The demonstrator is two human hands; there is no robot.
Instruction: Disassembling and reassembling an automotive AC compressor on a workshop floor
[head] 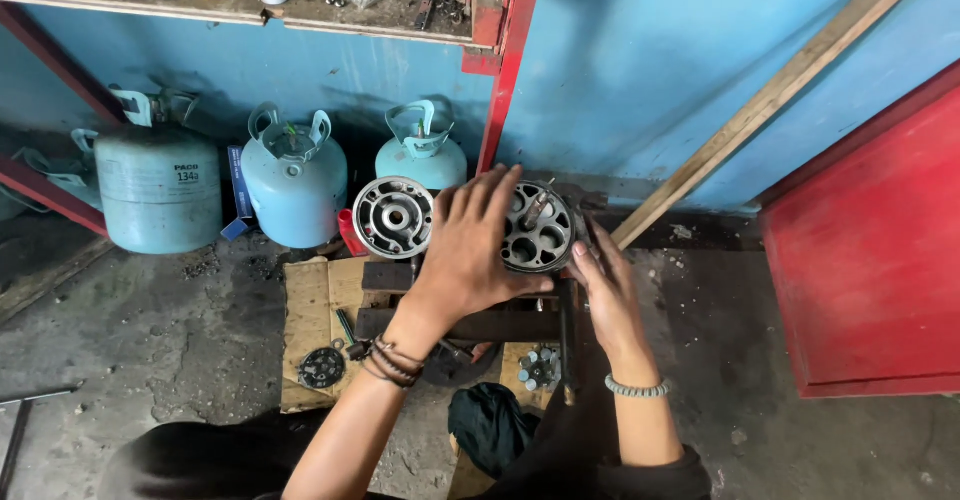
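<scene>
Both hands grip a round metal cylinder block (pixel 538 228): the left hand (pixel 468 250) lies flat over it, the right hand (pixel 600 285) clasps its side. A round metal plate (pixel 394 217) stands just beside (three pale blue gas cylinders (pixel 293 185) behind).

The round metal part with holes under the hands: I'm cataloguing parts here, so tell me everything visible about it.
The round grey metal cylinder block with several bored holes stands on edge, its holed face toward the camera, with a thin shaft sticking out at its top. It looks like cast metal, dull and grimy. The left hand lies across its left side; the right hand touches its right lower edge. It rests on dark metal bars, beside a similar round metal disc.
</scene>
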